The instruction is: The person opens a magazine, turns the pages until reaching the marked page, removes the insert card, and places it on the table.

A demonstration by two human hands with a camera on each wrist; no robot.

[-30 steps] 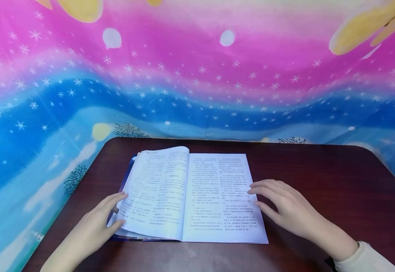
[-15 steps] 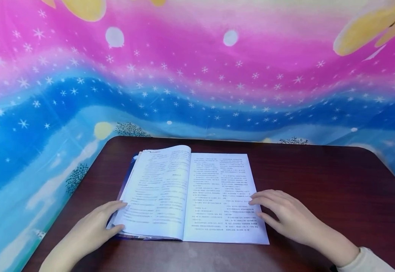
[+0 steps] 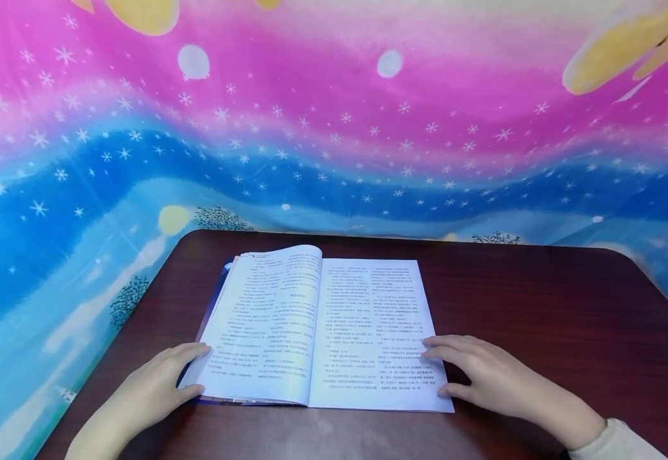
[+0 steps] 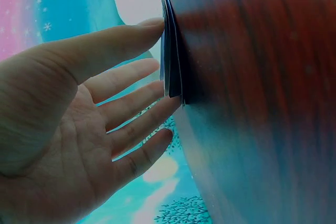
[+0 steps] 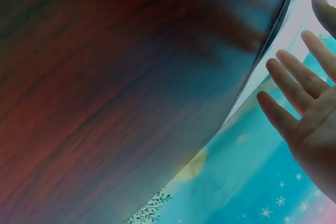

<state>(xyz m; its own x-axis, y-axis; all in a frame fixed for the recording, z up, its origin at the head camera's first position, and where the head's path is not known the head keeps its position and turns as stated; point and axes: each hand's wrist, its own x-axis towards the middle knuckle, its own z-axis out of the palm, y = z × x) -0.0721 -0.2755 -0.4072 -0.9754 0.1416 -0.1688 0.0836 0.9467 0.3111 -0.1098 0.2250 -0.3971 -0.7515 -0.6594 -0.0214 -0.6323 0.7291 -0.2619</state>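
Observation:
An open magazine (image 3: 368,332) with dense printed text lies on the dark brown table, its left pages bowed up near the spine. At its lower left edge is my left hand (image 3: 140,383), with the thumb and fingertips at the page edge. The left wrist view has that hand's fingers (image 4: 136,100) extended and spread, the thumb tip at the magazine's stacked page edges (image 4: 172,61). My right hand (image 3: 495,380) lies along the lower right edge, fingertips over the page margin. In the right wrist view its fingers (image 5: 291,85) are straight and spread, with nothing gripped.
The dark wood table (image 3: 541,294) extends around the magazine and has rounded far corners. Behind it hangs a pink and blue backdrop cloth (image 3: 334,128) with snowflakes, wrapping the left and right sides. A light sleeve (image 3: 615,441) covers the right forearm.
Both hands have slid down the magazine's side edges toward the near side. The right thumb has come down onto the page's lower right margin. The magazine stays in place, open at the same spread.

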